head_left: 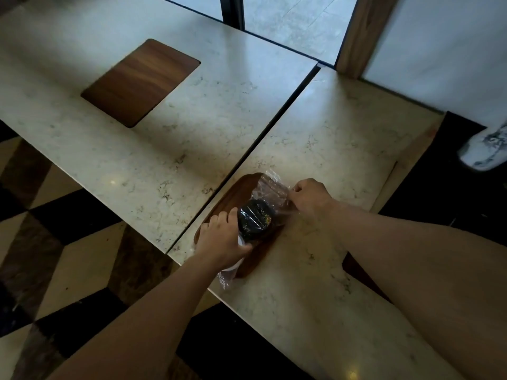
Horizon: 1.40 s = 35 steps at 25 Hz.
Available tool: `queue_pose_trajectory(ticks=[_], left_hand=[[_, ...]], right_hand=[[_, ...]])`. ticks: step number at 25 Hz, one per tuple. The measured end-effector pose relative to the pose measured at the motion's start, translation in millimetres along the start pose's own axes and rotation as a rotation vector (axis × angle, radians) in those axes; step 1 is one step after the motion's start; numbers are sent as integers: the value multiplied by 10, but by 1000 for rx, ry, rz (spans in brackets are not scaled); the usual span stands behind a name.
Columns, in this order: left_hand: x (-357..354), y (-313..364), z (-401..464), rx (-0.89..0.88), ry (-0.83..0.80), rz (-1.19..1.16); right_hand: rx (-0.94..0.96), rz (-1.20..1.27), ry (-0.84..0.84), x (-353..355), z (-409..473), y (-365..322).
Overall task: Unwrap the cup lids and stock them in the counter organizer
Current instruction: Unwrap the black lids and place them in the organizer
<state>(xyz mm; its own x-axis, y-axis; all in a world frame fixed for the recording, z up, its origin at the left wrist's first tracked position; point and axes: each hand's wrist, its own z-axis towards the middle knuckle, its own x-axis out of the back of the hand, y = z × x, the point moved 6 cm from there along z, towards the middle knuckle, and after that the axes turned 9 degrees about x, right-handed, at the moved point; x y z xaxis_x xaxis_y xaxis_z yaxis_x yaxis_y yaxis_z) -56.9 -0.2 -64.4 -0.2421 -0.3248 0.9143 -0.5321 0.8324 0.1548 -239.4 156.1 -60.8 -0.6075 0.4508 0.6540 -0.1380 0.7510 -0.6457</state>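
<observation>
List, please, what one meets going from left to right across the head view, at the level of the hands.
left hand → black cup lids in clear plastic wrap → right hand

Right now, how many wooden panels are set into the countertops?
2: one bare wooden panel in the far-left counter; another wooden panel under the wrapped lids. A third may be hidden behind the right forearm.

Dim, soft daylight from the far window; wide-angle edge distortion.
</observation>
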Motion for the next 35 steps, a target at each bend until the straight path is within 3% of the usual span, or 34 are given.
queue_pose_trajectory(ticks=[5,19,28,35], left_hand=[[-11,268,-158,-151,-60,30],[-675,1684,-688,-699,-170,299],[-997,2240,-806,-909,-228,465],[-1006,2290,-807,-920,-256,518]], right_hand=[[-75,134,42,172,-566,424],[-524,510,303,89,-2551,2254],[-619,660,435,-71,-3315,2526],[-614,686,464,-114,-3290,2614]])
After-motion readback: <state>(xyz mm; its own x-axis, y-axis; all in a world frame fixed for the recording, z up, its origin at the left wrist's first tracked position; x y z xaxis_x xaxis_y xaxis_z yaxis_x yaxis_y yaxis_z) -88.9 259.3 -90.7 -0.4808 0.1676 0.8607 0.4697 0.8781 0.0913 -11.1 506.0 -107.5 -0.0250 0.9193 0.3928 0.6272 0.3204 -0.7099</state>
